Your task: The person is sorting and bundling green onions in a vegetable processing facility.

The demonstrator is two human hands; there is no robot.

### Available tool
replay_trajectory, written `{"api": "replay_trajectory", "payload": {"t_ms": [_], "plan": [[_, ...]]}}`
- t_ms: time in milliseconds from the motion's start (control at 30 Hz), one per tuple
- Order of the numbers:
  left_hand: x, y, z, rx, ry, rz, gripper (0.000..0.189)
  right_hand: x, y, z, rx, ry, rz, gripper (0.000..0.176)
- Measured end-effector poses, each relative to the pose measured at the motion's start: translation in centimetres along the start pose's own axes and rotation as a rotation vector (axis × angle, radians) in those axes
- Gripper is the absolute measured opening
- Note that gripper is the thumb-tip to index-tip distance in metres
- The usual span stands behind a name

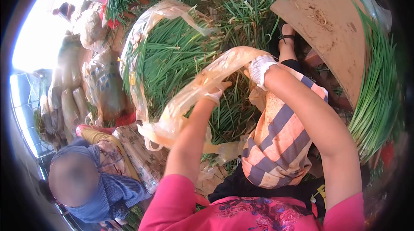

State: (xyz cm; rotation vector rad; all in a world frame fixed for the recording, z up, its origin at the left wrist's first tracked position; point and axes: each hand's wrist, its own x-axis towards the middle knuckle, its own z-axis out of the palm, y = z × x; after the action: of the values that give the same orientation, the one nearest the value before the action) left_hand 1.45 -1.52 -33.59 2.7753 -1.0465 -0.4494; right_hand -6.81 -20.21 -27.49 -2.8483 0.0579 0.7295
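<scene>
While both of your hands are closed on the plastic bag, check the surroundings in order of size. The heap of green onions lies just beyond your fingertips, wrapped on its far side in a plastic sheet. The wooden board stands well right of the fingers, with a second onion bundle beside it. A co-worker sits below and left of them. The bag stretches between your fingers and sags below them, near the striped cloth. Your left hand pinches the film, fingers curled shut. Your gloved right hand grips the upper edge, fist closed.

Caution: thin film pulled taut may tear at either grip. A loose fold may slip from the left fingers.
</scene>
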Motion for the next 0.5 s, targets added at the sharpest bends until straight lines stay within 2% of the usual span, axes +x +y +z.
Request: {"api": "replay_trajectory", "payload": {"t_ms": [100,200,233,333,367,467,500], "plan": [[-1.3,0.8,0.6,-0.235,-0.087,-0.166,0.066,-2.0,0.3,-2.7,-0.085,-0.081,-0.010,0.046],[-2.1,0.8,0.2,-0.121,0.006,0.052,0.071,-1.7,0.2,-3.4,0.033,-0.060,0.029,0.046],[-1.3,-0.2,0.4,-0.159,-0.063,0.135,0.072,-2.3,-0.4,-4.5,0.010,-0.100,0.018,0.035],[-0.1,0.4,-1.2,-0.080,-0.262,-0.007,0.070,-2.9,-0.7,-3.4,0.130,-0.024,0.092,0.036],[-0.3,1.4,-2.1,-0.106,-0.393,-0.149,0.068,-3.3,-0.7,-3.1,0.105,-0.039,0.077,0.036],[-3.3,2.3,-2.0,-0.228,-0.408,-0.157,0.066,-4.6,0.3,-3.4,0.021,-0.058,0.044,0.035],[-6.2,2.7,-1.9,-0.398,-0.197,-0.029,0.057,-4.9,0.7,-2.9,0.096,-0.022,0.085,0.038]]}}
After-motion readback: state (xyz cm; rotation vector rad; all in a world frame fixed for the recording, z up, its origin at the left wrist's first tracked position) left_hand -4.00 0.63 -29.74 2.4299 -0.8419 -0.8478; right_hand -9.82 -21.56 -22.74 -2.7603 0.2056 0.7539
